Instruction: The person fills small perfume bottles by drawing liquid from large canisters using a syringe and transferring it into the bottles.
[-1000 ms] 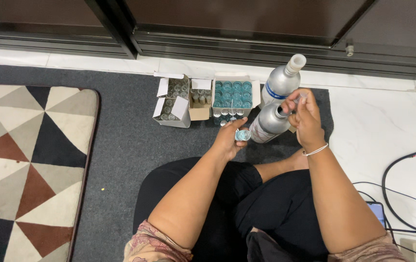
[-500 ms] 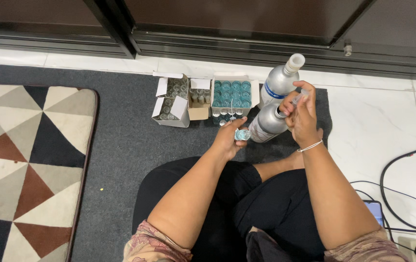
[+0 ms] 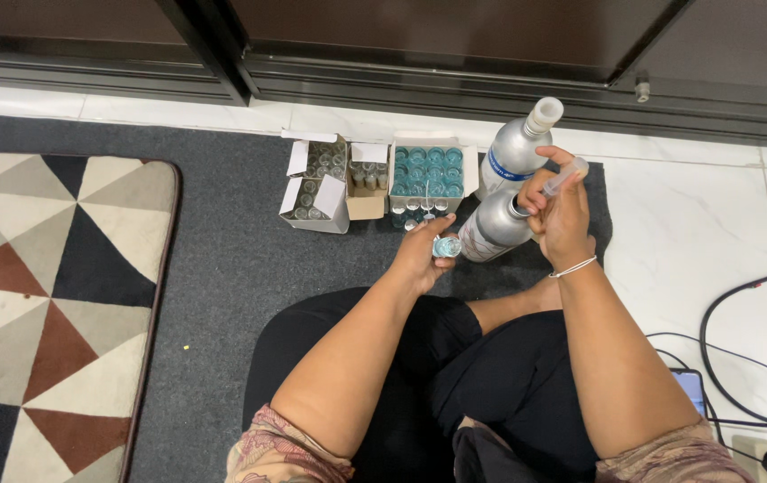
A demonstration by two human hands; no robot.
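Left hand (image 3: 421,253) is closed around a small blue-capped vial (image 3: 446,247), held just left of the open bottle (image 3: 494,229). Vial sits at the fingertips, cap end facing the bottle, close to it but not touching as far as I can tell.

Right hand (image 3: 561,210) is pinched on a clear syringe (image 3: 563,177), tilted, lower end at the bottle's open neck. Whether the tip is inside the neck: can't tell, fingers cover it. White bracelet (image 3: 572,266) on that wrist.

Second silver bottle (image 3: 518,148), white cap on, stands just behind the open one.

Three open boxes on the grey carpet (image 3: 222,250): white box (image 3: 314,183) with clear vials, brown box (image 3: 368,190), and a box (image 3: 429,172) full of blue-capped vials. A few loose vials (image 3: 417,210) in front of that last box.

Patterned rug (image 3: 52,295) to the left. Black cables (image 3: 741,304) and a phone (image 3: 695,390) on the white tiles to the right.
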